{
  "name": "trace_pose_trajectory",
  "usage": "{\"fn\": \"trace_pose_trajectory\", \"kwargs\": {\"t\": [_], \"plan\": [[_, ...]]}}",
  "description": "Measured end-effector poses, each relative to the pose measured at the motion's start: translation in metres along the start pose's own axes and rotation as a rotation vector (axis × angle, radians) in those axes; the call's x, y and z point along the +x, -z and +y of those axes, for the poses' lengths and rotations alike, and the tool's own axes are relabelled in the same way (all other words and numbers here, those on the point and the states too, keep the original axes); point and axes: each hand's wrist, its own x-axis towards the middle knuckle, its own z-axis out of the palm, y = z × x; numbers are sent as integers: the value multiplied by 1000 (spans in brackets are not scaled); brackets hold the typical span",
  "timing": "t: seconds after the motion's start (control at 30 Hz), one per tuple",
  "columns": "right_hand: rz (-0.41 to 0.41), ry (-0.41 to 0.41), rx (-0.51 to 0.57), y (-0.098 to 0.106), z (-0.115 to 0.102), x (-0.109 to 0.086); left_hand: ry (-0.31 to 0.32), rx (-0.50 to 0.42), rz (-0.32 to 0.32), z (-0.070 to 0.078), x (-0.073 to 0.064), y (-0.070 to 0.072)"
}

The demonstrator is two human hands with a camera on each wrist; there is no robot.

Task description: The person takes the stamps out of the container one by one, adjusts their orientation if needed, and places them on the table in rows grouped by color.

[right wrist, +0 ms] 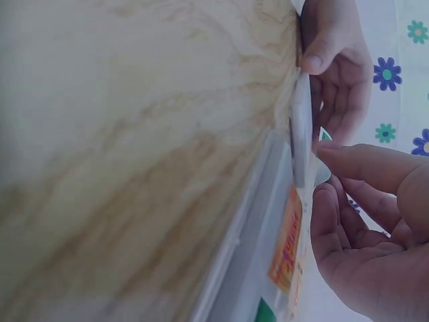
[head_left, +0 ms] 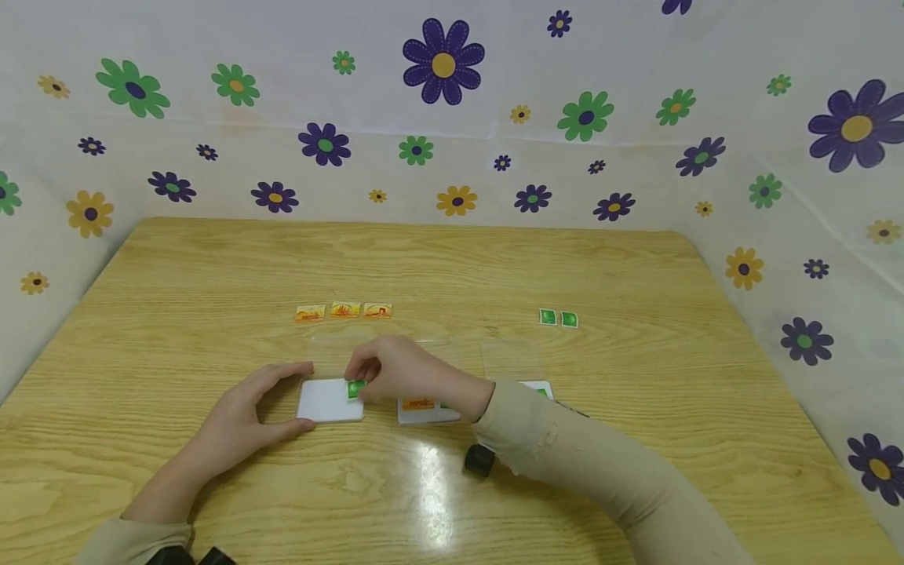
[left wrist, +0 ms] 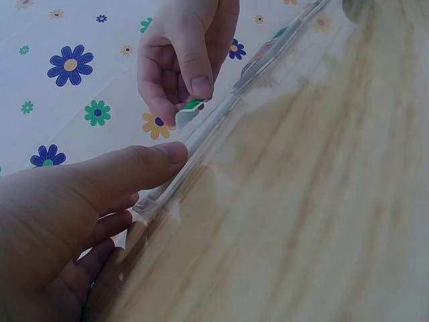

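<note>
A shallow white case [head_left: 325, 402] with a clear lid folded back lies on the table. My left hand [head_left: 240, 412] holds its left end, thumb at the near corner and fingers toward the far side. Over the case's right part, my right hand [head_left: 410, 369] pinches a small green sticker [head_left: 355, 389] between thumb and fingers. In the left wrist view this sticker [left wrist: 191, 111] looks curved, with a white back. Just right of it is a second white case [head_left: 431, 416] bearing an orange sticker [head_left: 418, 403] and a green one, partly hidden by my right forearm.
A third case [head_left: 540, 386] with its clear lid [head_left: 512, 361] raised lies under the right sleeve, a green sticker on it. Farther back are orange stickers [head_left: 344, 310] in a row at left and two green stickers [head_left: 558, 318] at right. Flowered cloth [head_left: 374, 102] surrounds the wooden table [head_left: 636, 275].
</note>
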Motion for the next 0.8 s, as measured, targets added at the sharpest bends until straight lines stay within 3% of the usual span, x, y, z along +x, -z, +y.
{"fn": "trace_pose_trajectory", "kwargs": {"t": [0.5, 0.8], "plan": [[74, 8, -2, 26, 12, -19, -2, 16, 7, -1, -1, 0], [184, -69, -33, 51, 30, -36, -5, 19, 7, -1, 0, 0]]}}
